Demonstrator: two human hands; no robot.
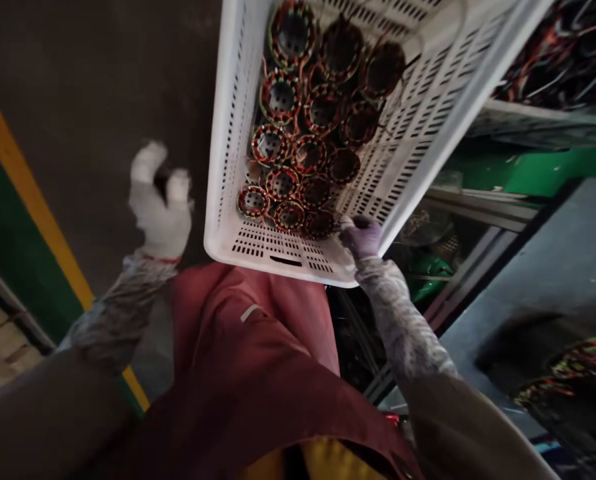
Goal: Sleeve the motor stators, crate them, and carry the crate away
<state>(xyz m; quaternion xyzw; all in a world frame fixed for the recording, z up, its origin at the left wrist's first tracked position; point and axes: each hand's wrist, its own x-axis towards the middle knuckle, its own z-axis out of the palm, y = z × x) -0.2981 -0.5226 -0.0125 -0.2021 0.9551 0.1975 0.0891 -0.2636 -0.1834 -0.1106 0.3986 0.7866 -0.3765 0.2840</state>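
A white plastic basket (288, 269) with slotted walls holds several ring-shaped motor stators (281, 97) wound with red, black and yellow-green wire, laid in rows. My right hand (362, 237), in a pale purple-grey glove, reaches over the basket's near right corner. Its fingers are curled closed at the edge of the nearest right stator (319, 225); the fingertips are partly hidden. Left of the basket, my left hand (161, 203) in a white glove hangs in the air, apart from it. Its thumb and fingers are spread, with nothing between them.
At the upper right is another container with dark and red wired parts (568, 60). A metal-framed rack (483, 200) stands along the right, beside a grey surface (553, 267) with more wound parts. A yellow floor line (33, 193) borders a green strip at left.
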